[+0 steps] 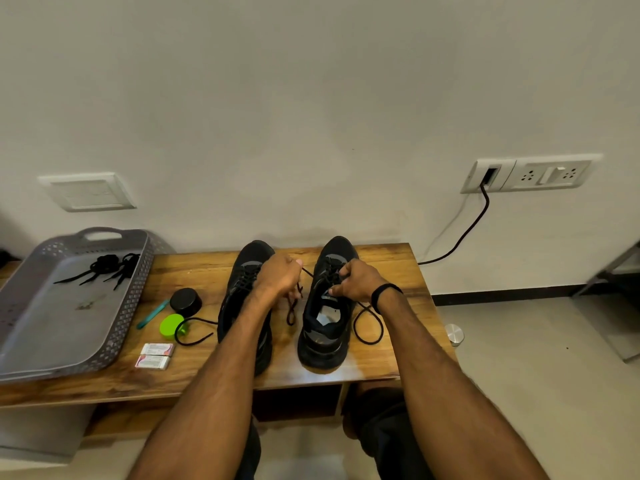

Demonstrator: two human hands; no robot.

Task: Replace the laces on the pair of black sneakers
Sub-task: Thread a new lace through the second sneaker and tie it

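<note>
Wood table (381, 271) by white wall: L sneaker (249, 252) and R sneaker (322, 355) side by side, toes to wall. L hand (280, 277) grips lace (307, 272) betw. the pair; R hand (356, 280) pinches lace over R sneaker's tongue. Spare laces (107, 263) in tray (138, 289), far left.
</note>
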